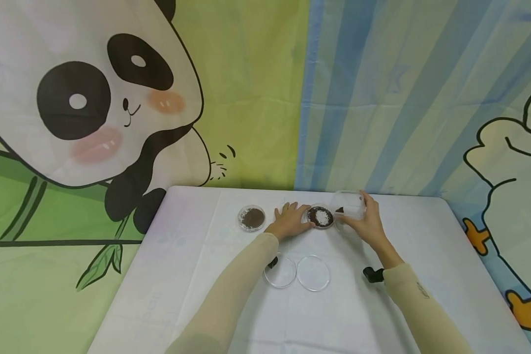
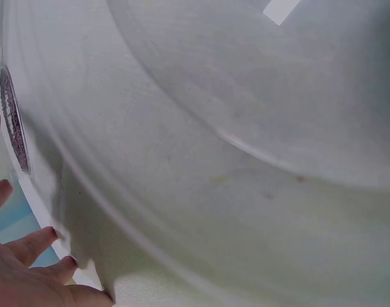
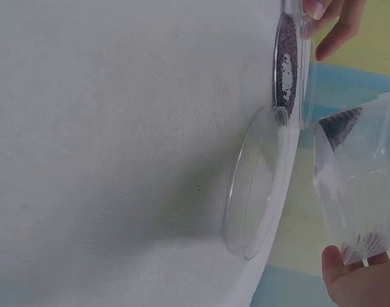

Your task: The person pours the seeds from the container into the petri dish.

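My right hand (image 1: 371, 223) grips a tilted clear plastic cup (image 3: 367, 169), with dark brown grains gathered in its corner toward the dishes. Left of the cup lies a clear petri dish (image 1: 320, 216) holding dark grains around a white patch. My left hand (image 1: 292, 222) has its fingers spread at that dish's left side, thumb right at the rim. Under the cup stands another clear petri dish (image 3: 256, 185), with no grains visible in it. In the left wrist view, the left fingers (image 2: 32, 246) reach past a large clear rim near the camera.
A petri dish of brown grains (image 1: 251, 218) lies left of my left hand. Closer to me, a clear round dish part (image 1: 280, 285) and a similar one (image 1: 313, 289) lie side by side on the white table (image 1: 194, 295). A printed curtain (image 1: 256, 98) hangs behind.
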`<state>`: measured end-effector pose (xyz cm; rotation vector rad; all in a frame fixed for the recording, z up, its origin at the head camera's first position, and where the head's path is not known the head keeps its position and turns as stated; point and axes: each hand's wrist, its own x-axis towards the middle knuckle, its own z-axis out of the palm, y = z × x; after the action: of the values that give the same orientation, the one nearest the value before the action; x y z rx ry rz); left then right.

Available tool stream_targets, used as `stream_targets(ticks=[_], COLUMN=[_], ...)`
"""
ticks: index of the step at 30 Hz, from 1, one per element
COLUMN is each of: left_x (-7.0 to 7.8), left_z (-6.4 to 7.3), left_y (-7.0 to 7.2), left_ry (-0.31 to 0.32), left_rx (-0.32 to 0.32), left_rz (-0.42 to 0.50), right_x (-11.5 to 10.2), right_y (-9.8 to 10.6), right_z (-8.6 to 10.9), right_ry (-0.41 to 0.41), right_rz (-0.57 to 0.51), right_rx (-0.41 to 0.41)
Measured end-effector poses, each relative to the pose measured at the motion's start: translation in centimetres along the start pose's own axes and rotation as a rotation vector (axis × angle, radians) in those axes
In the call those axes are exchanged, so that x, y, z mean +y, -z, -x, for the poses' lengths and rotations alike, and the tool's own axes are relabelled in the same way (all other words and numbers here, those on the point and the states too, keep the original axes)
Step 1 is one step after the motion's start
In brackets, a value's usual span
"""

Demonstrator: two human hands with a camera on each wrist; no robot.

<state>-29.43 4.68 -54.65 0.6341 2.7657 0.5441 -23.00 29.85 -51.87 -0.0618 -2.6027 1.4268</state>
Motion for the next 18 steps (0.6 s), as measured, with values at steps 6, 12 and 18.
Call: stream_targets(ticks=[6,12,18], left_x=[0.0,-0.2,-0.2], left_z=[0.0,-0.2,-0.3], left_y=[0.0,-0.3,-0.5], left_ry=[-0.005,-0.006,0.000], left_rx=[0.008,0.013,0.011], left_rz=[0.014,0.006,0.002], right_x=[0.5,1.3,2.6], right_y=[1.1,2.2,3.8], right_z=[1.3,2.6,3.7], right_ry=[-0.060,-0.108,-0.115], right_rz=[-0.135,-0.178,-0.229], right_rx=[-0.002,0.010,-0.015])
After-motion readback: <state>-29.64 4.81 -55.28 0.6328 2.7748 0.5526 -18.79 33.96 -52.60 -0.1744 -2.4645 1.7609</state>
